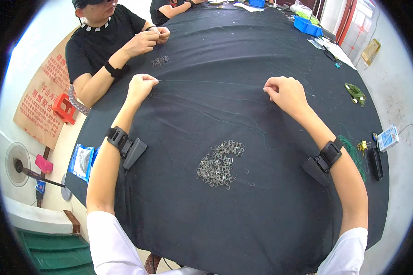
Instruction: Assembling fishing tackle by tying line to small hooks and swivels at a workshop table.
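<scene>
A long table (270,220) draped in black cloth fills the middle of the room and runs away to the far end. The left wall (41,34) is white and brightly lit; a plywood board (43,96) with red lettering stands against it. Beside the table is an orange-red plastic stool (62,109) on a pale floor (69,147). Further down on the left stand a fan (18,163) with a round guard and, at the lower corner, a green ridged surface (55,252). The right wall (394,73) is whitish, marked with dark specks, and carries a tan paper pouch (371,51). Beyond it, a red frame (347,22) borders pale, bright panes (360,30) with red decoration.
</scene>
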Available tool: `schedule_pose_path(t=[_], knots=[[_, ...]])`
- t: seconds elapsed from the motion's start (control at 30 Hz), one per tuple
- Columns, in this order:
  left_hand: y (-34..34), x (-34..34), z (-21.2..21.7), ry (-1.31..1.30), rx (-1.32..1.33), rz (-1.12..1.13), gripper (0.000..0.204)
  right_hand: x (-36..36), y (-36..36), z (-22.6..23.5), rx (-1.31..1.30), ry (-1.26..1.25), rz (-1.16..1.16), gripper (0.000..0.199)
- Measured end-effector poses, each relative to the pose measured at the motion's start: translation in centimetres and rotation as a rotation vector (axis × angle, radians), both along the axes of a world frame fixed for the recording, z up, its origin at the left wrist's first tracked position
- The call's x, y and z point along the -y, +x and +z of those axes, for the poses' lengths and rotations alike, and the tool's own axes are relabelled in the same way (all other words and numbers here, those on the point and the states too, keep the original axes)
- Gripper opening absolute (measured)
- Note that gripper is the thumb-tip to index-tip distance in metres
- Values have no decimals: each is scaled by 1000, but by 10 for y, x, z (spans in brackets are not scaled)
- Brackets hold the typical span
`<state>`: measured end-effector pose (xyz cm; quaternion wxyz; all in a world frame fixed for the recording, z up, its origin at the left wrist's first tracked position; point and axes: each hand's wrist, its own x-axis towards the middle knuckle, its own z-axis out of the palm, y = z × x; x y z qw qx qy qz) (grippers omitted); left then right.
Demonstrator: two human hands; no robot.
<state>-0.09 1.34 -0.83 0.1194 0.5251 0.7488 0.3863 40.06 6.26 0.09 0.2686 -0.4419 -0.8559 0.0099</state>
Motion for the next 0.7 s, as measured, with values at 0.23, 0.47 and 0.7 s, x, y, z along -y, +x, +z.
schedule_pose_path(t=[0.23, 0.47, 0.7], knots=[[-14, -12, -4, -95, -100, -30, 20, -4, -1, -2, 49, 40, -23, 12], [-10, -9, 9, -180, -110, 56, 21, -5, 7, -1, 20, 14, -49, 12], [1, -2, 13, -111, -293, -6, 20, 9, 22, 15, -24, 57, -164, 14]])
